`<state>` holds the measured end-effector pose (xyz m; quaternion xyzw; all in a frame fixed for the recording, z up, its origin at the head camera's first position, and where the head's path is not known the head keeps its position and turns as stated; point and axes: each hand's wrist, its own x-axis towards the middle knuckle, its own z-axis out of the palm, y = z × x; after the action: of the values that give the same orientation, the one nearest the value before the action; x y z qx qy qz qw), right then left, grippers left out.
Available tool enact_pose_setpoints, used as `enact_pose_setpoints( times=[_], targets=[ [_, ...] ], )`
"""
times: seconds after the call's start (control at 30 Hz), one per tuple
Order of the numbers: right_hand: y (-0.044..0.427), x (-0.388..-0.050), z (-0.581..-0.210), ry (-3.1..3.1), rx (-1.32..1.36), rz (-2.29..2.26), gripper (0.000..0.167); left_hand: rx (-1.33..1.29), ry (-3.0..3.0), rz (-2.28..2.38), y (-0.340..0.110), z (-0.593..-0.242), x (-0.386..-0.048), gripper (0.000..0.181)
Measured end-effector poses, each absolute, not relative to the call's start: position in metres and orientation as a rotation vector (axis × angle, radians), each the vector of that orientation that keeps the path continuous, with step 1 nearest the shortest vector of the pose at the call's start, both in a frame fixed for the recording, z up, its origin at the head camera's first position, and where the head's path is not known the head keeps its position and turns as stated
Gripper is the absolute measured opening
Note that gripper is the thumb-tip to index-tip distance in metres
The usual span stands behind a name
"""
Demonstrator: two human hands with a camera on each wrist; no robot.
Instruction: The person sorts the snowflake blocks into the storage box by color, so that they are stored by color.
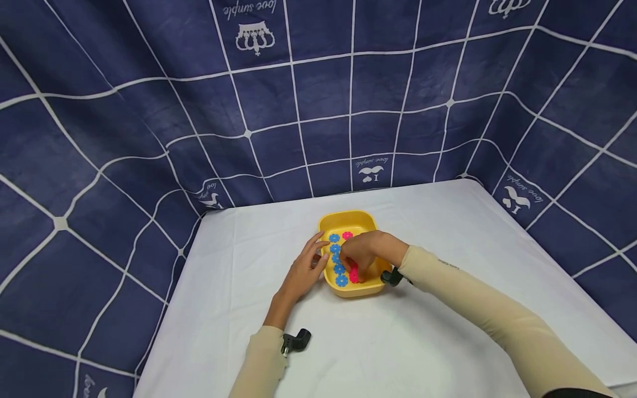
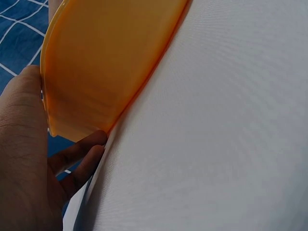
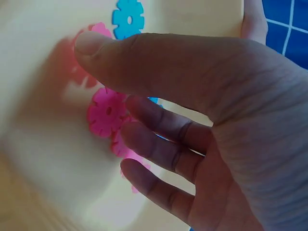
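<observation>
A yellow plastic basin (image 1: pixel 348 219) stands on the white cloth, with flat notched flower-shaped discs inside. Blue discs (image 1: pixel 342 281) form a column along its left side; pink discs (image 1: pixel 348 235) lie in another beside it. My right hand (image 1: pixel 362 253) reaches down into the basin over the pink column. Its thumb covers part of a pink disc (image 3: pixel 102 30); the index finger is hidden, so a pinch cannot be made out. My left hand (image 1: pixel 301 272) rests against the basin's left rim with fingers loosely extended, and two fingertips (image 2: pixel 98 137) touch the outer wall low down.
White cloth (image 1: pixel 413 342) covers the table around the basin. Dark blue curtains (image 1: pixel 323 138) with white grid lines hang behind and at both sides. Each wrist carries a small black camera, such as the left wrist camera (image 1: pixel 297 340).
</observation>
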<state>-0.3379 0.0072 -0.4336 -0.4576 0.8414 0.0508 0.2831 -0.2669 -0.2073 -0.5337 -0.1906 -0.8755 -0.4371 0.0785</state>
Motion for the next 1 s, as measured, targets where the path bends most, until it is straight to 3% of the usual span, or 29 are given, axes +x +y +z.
enact_pose_setpoints(
  times=[1.0],
  targets=[
    [-0.001, -0.331, -0.440, 2.233, -1.265, 0.349, 0.037, -0.594, -2.621, -1.289, -0.208, -0.534, -0.267, 0.042]
  ],
)
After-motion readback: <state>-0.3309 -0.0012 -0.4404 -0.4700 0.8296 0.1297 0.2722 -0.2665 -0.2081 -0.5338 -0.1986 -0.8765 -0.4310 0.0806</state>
